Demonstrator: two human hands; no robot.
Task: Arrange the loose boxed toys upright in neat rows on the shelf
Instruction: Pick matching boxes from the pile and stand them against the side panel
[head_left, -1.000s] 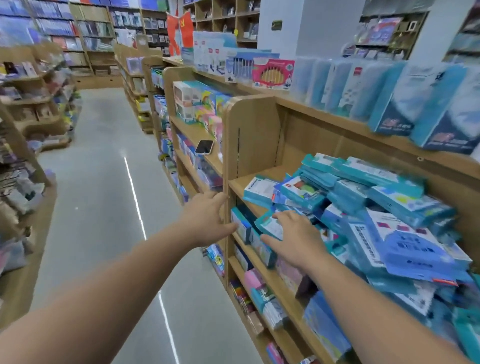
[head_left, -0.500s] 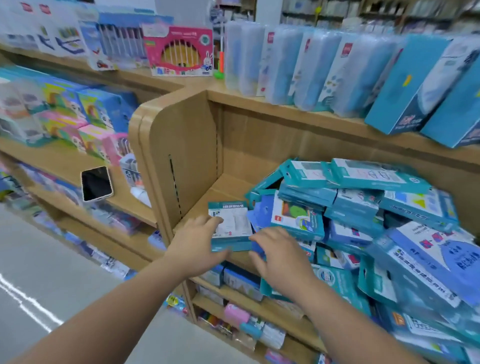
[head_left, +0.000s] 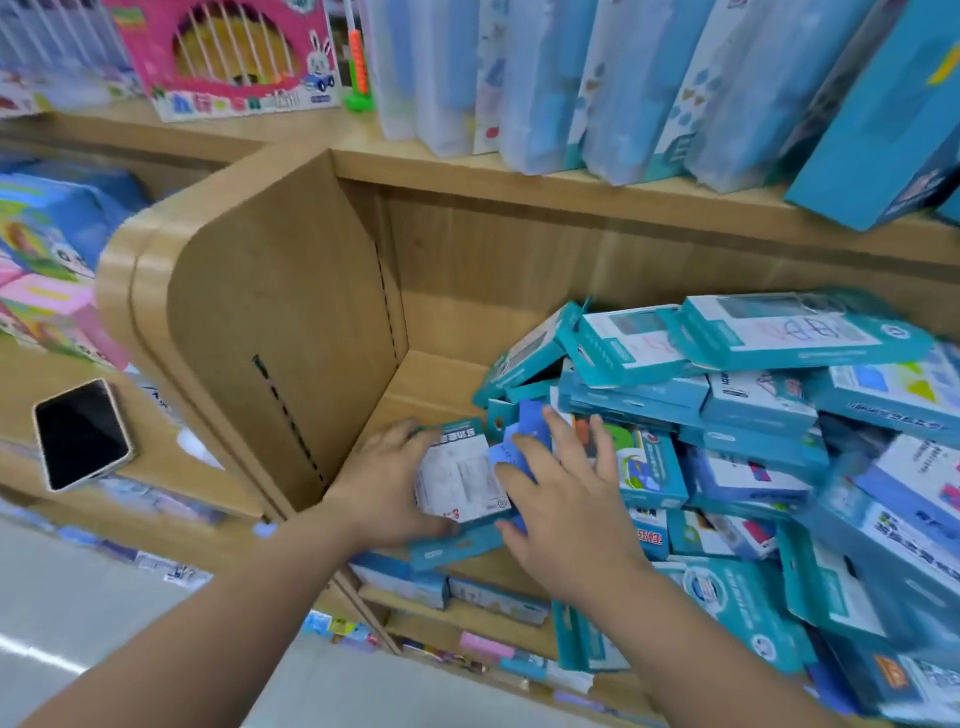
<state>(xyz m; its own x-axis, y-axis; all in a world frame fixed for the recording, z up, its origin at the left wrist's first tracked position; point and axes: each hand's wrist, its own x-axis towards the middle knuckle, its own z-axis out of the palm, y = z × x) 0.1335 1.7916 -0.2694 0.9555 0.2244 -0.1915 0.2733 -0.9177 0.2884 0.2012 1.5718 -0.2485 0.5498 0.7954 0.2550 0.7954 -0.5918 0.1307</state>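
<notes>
The left hand (head_left: 387, 488) is now closing its grip round the white-faced teal toy box (head_left: 460, 483), lying flat at the 9 o'clock edge of the jumbled pile (head_left: 753, 415) on the shelf (head_left: 431, 379), while the right hand (head_left: 561, 499), fingers spread and grasping nothing, is pressing it from 3 o'clock, so lifting it upright is probably starting.

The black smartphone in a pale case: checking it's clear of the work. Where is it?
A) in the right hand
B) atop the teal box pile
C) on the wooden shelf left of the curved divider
C: the black smartphone lies flat on the left wooden shelf.
</notes>
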